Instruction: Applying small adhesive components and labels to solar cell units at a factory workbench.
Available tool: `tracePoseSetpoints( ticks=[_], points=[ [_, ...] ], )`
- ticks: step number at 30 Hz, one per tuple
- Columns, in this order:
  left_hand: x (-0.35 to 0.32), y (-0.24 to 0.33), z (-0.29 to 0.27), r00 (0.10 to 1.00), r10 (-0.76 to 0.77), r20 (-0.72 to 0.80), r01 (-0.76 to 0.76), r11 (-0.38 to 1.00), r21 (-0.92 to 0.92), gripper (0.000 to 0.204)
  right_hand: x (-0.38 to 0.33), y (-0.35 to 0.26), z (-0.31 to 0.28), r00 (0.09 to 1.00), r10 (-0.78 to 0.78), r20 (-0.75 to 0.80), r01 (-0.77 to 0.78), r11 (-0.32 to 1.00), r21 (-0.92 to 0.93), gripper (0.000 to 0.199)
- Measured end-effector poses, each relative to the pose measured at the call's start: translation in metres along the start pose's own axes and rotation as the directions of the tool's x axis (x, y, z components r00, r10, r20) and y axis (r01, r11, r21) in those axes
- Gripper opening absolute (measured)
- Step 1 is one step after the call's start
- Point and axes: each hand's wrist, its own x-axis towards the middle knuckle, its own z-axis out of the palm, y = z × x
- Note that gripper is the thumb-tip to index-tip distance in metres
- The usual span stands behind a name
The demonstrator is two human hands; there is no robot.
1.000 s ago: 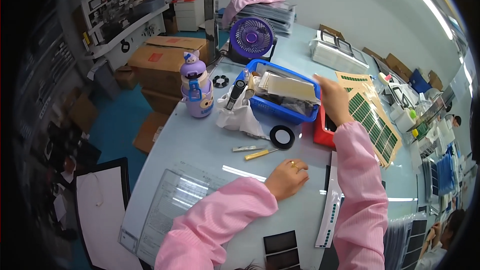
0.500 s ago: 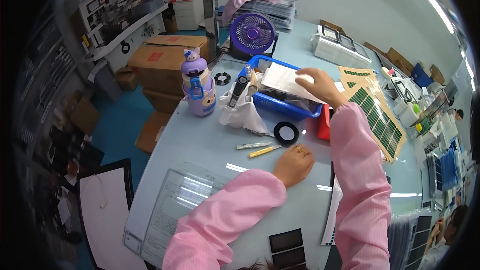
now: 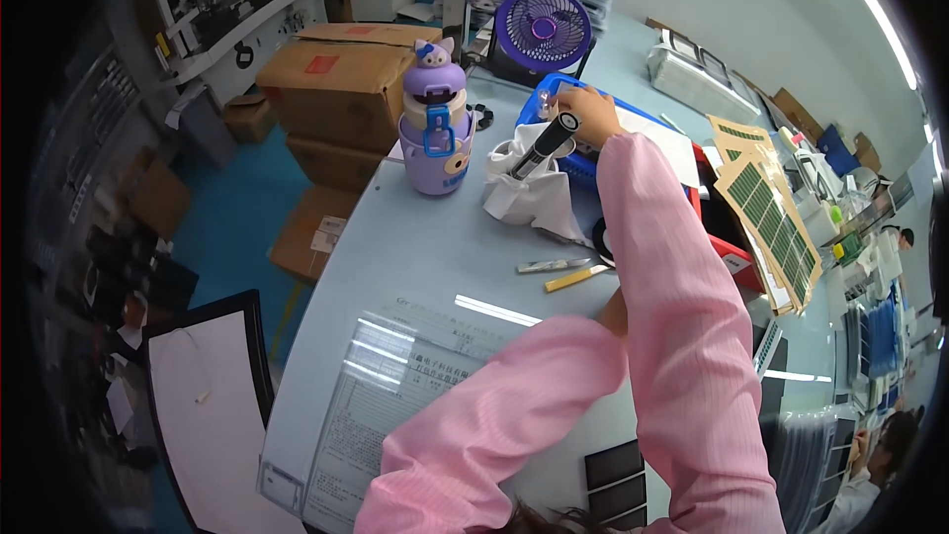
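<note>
My right hand point(image 3: 591, 119) reaches over the left end of a blue basket point(image 3: 542, 99), fingers bent down among its contents. Whatever they close on is hidden. A white packet point(image 3: 664, 146) lies in the basket beside my wrist. Just in front stands a black marker-like pen point(image 3: 546, 145) in a holder wrapped in white cloth point(image 3: 524, 200). My left hand point(image 3: 614, 314) rests low over the table, mostly covered by my right sleeve, its fingers out of sight. Near it lie a yellow-handled cutter point(image 3: 576, 278), a clear-handled cutter point(image 3: 552, 265) and a partly hidden black tape roll point(image 3: 601, 240).
A purple bottle point(image 3: 437, 129) and a purple fan point(image 3: 543, 28) stand beyond. Right of the basket are a red bin point(image 3: 730, 247) and green-patterned brown sheets point(image 3: 766, 218). A clear document sheet point(image 3: 395, 405) lies left; dark panels point(image 3: 615, 480) lie near. Another person sits far right.
My right hand has moved left from above the white packet, down to the basket's left end. The view has shifted, and my left hand is now mostly behind my right sleeve.
</note>
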Motion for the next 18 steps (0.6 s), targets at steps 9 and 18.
tracePoseSetpoints(
  ticks=[9, 18],
  points=[
    [0.030, -0.028, 0.020, 0.818, 0.565, 0.106, -0.564, 0.752, 0.341, 0.025, -0.056, 0.046, -0.084, 0.949, 0.313, 0.037, -0.045, 0.019, 0.999, 0.032],
    [0.031, -0.006, 0.002, 0.963, 0.234, -0.134, -0.269, 0.881, -0.388, 0.080, -0.276, 0.066, -0.120, 0.935, 0.344, 0.084, -0.209, 0.346, 0.915, 0.018]
  ],
)
